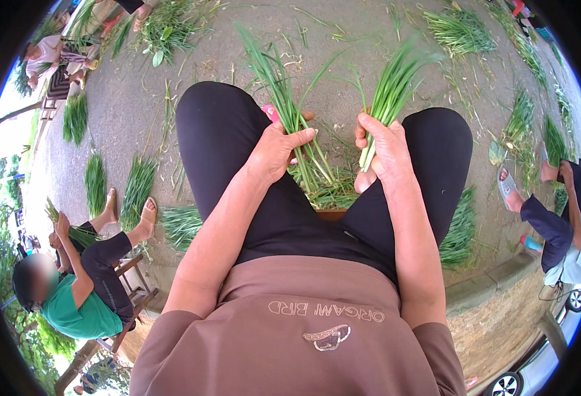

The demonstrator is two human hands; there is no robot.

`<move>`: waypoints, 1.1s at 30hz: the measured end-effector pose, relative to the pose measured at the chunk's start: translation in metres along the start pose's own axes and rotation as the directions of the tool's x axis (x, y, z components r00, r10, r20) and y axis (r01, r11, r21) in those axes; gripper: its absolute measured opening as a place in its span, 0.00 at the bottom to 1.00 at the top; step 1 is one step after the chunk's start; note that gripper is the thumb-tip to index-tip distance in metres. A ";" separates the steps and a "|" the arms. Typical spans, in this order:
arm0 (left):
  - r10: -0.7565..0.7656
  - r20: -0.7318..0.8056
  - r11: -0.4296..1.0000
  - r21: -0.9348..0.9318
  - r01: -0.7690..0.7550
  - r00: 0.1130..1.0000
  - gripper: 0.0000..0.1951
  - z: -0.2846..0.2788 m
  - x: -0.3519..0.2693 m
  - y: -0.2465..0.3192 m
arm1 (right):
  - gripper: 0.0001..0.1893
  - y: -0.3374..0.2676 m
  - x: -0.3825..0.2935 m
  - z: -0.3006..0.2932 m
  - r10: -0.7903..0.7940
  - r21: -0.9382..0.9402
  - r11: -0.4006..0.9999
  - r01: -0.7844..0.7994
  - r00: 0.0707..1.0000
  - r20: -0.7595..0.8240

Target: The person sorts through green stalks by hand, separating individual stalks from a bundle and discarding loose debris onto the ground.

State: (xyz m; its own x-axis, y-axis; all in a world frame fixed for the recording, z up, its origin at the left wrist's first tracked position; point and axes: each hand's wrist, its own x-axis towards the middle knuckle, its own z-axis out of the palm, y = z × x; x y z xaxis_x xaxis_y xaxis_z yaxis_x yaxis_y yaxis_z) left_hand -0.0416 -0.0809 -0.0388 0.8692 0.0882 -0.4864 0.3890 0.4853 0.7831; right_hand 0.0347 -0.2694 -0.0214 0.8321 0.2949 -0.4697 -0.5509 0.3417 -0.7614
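My left hand [283,148] is closed around a loose, spread bunch of garlic chives [276,94], the thumb lying across the stalks. Their leaves point up and away from me, and the cut ends hang between my knees. In my right hand [387,141] is a tighter bunch of garlic chives [392,91], its pale stalk ends level with one another below the fingers. The two hands are apart, each above the inner side of a knee. Beneath them a heap of loose green trimmings [332,190] lies on the ground. A pink thing [270,113] is partly hidden behind my left hand.
Chive bundles lie by my left thigh [181,226] and right thigh [460,232]. Left sits a person in a green shirt [85,307] holding chives; another person [550,227] sits right. Leafy piles [169,32] and a bundle [459,29] lie ahead. A stone kerb [483,287] runs behind.
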 end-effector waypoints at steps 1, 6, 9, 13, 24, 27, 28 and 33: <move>-0.005 0.015 1.000 0.007 0.004 1.000 0.22 0.001 0.000 0.000 | 0.07 0.002 0.001 -0.002 -0.004 -0.006 1.000 0.004 0.999 0.040; -0.022 0.063 1.000 -0.004 0.022 0.998 0.22 0.007 -0.003 0.004 | 0.12 0.011 -0.005 0.007 0.152 -0.334 0.938 -0.092 0.975 0.159; -0.029 0.072 0.999 -0.029 0.031 0.997 0.21 0.011 -0.006 0.007 | 0.13 0.016 -0.011 0.017 0.169 -0.342 0.938 -0.050 0.930 0.326; 0.015 0.047 0.999 -0.034 -0.014 0.999 0.20 0.004 -0.003 -0.001 | 0.09 0.010 -0.012 0.022 0.157 -0.391 0.920 0.003 0.913 0.376; -0.002 -0.067 0.997 0.073 0.006 0.998 0.19 0.004 -0.002 0.004 | 0.09 0.007 0.000 0.002 0.116 -0.115 0.988 -0.101 0.985 0.130; -0.009 -0.051 0.997 0.073 0.013 0.999 0.19 0.007 -0.004 0.005 | 0.12 0.022 -0.006 0.009 0.260 -0.148 0.962 -0.230 0.938 0.230; -0.010 -0.044 0.998 0.062 0.013 0.999 0.18 0.009 -0.005 0.005 | 0.14 0.023 -0.008 0.014 0.255 -0.168 0.963 -0.211 0.915 0.312; 0.018 -0.037 0.984 0.177 -0.011 0.999 0.15 0.004 -0.001 0.001 | 0.14 0.024 -0.005 0.019 0.376 -0.245 0.922 -0.301 0.852 0.365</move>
State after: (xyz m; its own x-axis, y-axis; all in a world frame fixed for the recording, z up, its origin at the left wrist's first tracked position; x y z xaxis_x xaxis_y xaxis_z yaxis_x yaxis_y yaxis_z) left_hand -0.0408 -0.0845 -0.0363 0.8641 0.1287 -0.4866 0.4275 0.3227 0.8445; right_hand 0.0160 -0.2460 -0.0290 0.4788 0.7049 -0.5233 -0.7427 0.0074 -0.6696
